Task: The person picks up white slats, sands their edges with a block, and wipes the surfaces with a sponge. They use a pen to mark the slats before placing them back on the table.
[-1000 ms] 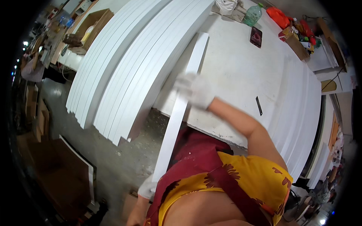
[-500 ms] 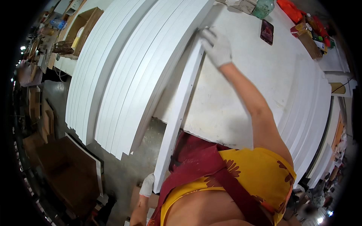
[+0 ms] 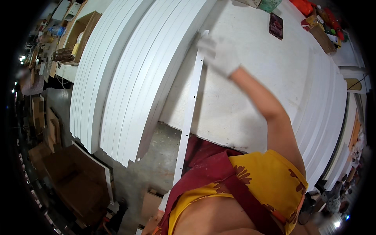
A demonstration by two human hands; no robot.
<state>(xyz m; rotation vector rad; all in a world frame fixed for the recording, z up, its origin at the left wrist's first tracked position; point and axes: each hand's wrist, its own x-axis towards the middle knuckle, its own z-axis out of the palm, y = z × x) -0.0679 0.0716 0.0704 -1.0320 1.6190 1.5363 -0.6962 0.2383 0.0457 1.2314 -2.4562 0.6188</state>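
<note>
at the twelve o'clock end of a long white strip [image 3: 190,105], the right hand [image 3: 219,55], in a white glove and blurred, lies on or just beside the strip's top, fingers spread rather than curled; whether it actually grips the strip cannot be told. the strip is narrow and thin, with small dark holes along its length, and it runs from about twelve o'clock on the white worktable [image 3: 250,86] down past the table's near edge toward six o'clock, where its lower end meets the left hand [image 3: 164,201]. that hand, also in a white glove, shows only in part behind the red apron [image 3: 211,172], and how far it is closed cannot be told.

at nine to ten o'clock of the strip, two stacks of long white boards [image 3: 129,78] lie side by side, their ends overhanging the concrete floor [image 3: 156,164]. at one o'clock, well apart from the right hand, a dark flat phone-like object [image 3: 276,26] rests on the table. at three o'clock more white boards [image 3: 329,117] are stacked along the table's edge. at seven o'clock brown cardboard boxes [image 3: 78,184] sit on the floor.
</note>
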